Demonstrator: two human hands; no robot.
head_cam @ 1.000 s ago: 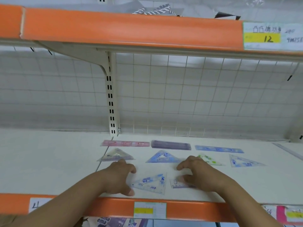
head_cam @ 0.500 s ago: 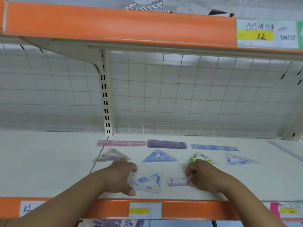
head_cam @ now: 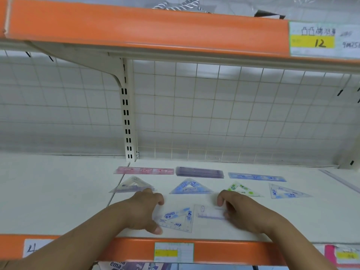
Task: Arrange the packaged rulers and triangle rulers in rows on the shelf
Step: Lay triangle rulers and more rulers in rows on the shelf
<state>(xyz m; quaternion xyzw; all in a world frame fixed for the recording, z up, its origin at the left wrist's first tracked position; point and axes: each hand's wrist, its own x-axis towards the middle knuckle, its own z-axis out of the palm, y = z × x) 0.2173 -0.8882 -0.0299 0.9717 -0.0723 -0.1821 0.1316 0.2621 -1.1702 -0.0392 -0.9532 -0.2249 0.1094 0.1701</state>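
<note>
A person's left hand point(head_cam: 143, 210) curls finger and thumb round the left corner of a clear blue-printed triangle ruler point(head_cam: 178, 220) while the right hand point(head_cam: 240, 211) pinches the right end of a short clear ruler point(head_cam: 209, 212), both pieces flat near the front of the white shelf point(head_cam: 58, 191). Behind them lie a row of four triangle rulers, pale purple point(head_cam: 132, 186), blue point(head_cam: 190, 187), green point(head_cam: 244, 190) and clear blue point(head_cam: 286, 192), then a back row of packaged rulers, pink point(head_cam: 144, 170), purple point(head_cam: 199, 172) and blue point(head_cam: 256, 176).
</note>
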